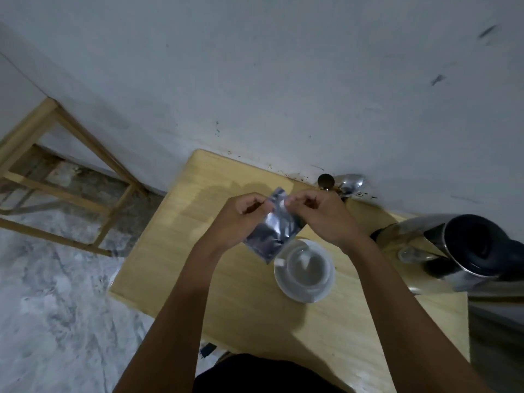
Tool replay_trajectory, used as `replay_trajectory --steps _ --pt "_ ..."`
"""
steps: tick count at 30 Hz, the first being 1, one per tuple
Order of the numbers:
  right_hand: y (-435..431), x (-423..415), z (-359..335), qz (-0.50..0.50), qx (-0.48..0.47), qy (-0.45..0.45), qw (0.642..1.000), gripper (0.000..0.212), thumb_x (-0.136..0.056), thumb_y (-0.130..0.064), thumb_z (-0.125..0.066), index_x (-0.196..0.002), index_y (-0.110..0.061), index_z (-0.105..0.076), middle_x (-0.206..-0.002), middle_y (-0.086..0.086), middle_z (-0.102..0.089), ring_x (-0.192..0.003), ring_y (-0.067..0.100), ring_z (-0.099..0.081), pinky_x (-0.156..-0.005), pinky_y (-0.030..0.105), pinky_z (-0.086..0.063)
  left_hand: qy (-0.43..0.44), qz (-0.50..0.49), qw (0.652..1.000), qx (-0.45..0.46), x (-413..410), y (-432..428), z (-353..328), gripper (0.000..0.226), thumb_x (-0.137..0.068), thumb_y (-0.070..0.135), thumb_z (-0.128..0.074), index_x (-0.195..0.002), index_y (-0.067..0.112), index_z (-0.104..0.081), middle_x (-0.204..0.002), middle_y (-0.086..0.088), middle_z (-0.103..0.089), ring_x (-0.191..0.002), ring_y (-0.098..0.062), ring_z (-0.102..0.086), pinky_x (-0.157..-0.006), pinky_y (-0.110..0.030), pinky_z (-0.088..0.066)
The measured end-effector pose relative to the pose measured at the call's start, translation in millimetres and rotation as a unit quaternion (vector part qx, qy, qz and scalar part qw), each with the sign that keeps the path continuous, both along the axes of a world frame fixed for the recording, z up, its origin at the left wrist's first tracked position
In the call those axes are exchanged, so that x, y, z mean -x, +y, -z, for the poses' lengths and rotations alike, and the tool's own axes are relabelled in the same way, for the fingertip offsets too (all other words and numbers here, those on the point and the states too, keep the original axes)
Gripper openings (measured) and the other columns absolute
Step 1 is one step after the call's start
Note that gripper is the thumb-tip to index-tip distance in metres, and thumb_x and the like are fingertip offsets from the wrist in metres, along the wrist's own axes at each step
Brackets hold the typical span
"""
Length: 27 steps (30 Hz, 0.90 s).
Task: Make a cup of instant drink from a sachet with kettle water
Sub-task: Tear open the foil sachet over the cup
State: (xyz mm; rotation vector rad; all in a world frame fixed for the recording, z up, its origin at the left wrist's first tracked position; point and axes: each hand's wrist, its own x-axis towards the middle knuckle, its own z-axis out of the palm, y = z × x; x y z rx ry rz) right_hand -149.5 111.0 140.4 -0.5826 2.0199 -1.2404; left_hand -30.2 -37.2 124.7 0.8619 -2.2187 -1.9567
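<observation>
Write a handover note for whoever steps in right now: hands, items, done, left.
Hands: left hand and right hand both pinch the top edge of the silver sachet, held over the table.
Things: white cup on its saucer, just below the sachet; steel kettle at the right; spoon by the wall.
Done: sachet in hand; no tear visible.
Left: open sachet, tip into cup, add kettle water, stir. Cup's contents unclear.

wall [255,66]: pale, scuffed, dim light | floor [51,293]: grey marbled | bench [255,307]: light wood, against wall | frame [65,177]: wooden, beyond bench's left edge
</observation>
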Motion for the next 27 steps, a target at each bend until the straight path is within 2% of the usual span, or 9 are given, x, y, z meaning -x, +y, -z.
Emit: replay_trajectory --steps 4,8,13,17,19,23,27 --pt "8.4 -7.3 -13.2 0.012 0.028 0.043 0.999 0.014 -0.091 -0.024 -0.067 -0.094 -0.013 -0.076 -0.09 0.002 -0.074 -0.079 0.011 -0.068 -0.064 0.008 -0.049 0.025 0.027 0.999 0.012 4.8 11.0 -16.6 0.018 -0.093 0.026 -0.056 -0.088 0.017 -0.07 -0.078 0.004 -0.071 -0.068 -0.005 -0.065 -0.057 -0.015 -0.05" --pt "21.2 -10.0 -22.1 0.012 0.032 0.061 0.998 0.013 -0.089 -0.029 -0.068 -0.095 -0.02 -0.075 -0.089 -0.004 -0.074 -0.081 0.008 -0.069 -0.071 0.02 -0.054 0.038 0.067 0.996 0.054 4.6 17.1 -27.6 0.019 -0.093 0.026 -0.056 -0.085 0.016 -0.07 -0.071 0.01 -0.068 -0.063 -0.004 -0.06 -0.059 -0.017 -0.047" --pt "34.1 -8.6 -38.1 -0.027 0.018 0.125 0.992 0.012 -0.091 -0.026 -0.067 -0.099 -0.022 -0.074 -0.089 -0.007 -0.074 -0.082 0.01 -0.068 -0.068 0.021 -0.056 0.026 0.128 0.988 0.087 1.7 23.9 -40.8 0.018 -0.091 0.028 -0.059 -0.082 0.02 -0.071 -0.083 -0.007 -0.073 -0.07 -0.01 -0.064 -0.068 -0.028 -0.05" --pt "35.7 -6.7 -47.5 -0.064 -0.011 0.172 0.983 0.006 -0.09 -0.024 -0.068 -0.092 -0.024 -0.074 -0.081 -0.002 -0.074 -0.075 0.017 -0.07 -0.074 0.038 -0.058 0.032 0.134 0.986 0.094 -2.1 28.9 -51.0 0.017 -0.093 0.026 -0.056 -0.089 0.02 -0.071 -0.084 -0.001 -0.074 -0.074 -0.012 -0.068 -0.067 -0.023 -0.052" --pt "35.0 -6.8 -54.5 -0.081 -0.018 0.19 0.978 0.006 -0.089 -0.024 -0.069 -0.092 -0.024 -0.074 -0.081 -0.002 -0.073 -0.075 0.018 -0.069 -0.076 0.041 -0.057 0.04 0.135 0.984 0.106 -4.7 30.5 -54.3 0.018 -0.095 0.024 -0.053 -0.092 0.02 -0.071 -0.079 0.004 -0.071 -0.069 -0.007 -0.063 -0.063 -0.017 -0.048" --pt "32.4 -7.5 -72.3 -0.138 -0.065 0.241 0.958 0.009 -0.086 -0.031 -0.072 -0.094 -0.03 -0.074 -0.083 -0.009 -0.072 -0.079 0.007 -0.065 -0.077 0.034 -0.056 0.039 0.149 0.977 0.148 -10.5 30.2 -59.1 0.019 -0.095 0.027 -0.051 -0.091 0.024 -0.069 -0.084 0.003 -0.071 -0.077 -0.011 -0.063 -0.069 -0.021 -0.048" --pt "24.7 -8.8 -88.0 -0.182 -0.105 0.297 0.932 0.007 -0.085 -0.032 -0.072 -0.091 -0.029 -0.074 -0.083 -0.014 -0.071 -0.078 0.004 -0.065 -0.075 0.032 -0.056 0.036 0.147 0.973 0.177 -13.3 28.9 -65.2 0.021 -0.096 0.028 -0.049 -0.087 0.026 -0.067 -0.081 0.007 -0.068 -0.074 -0.004 -0.059 -0.067 -0.019 -0.045"
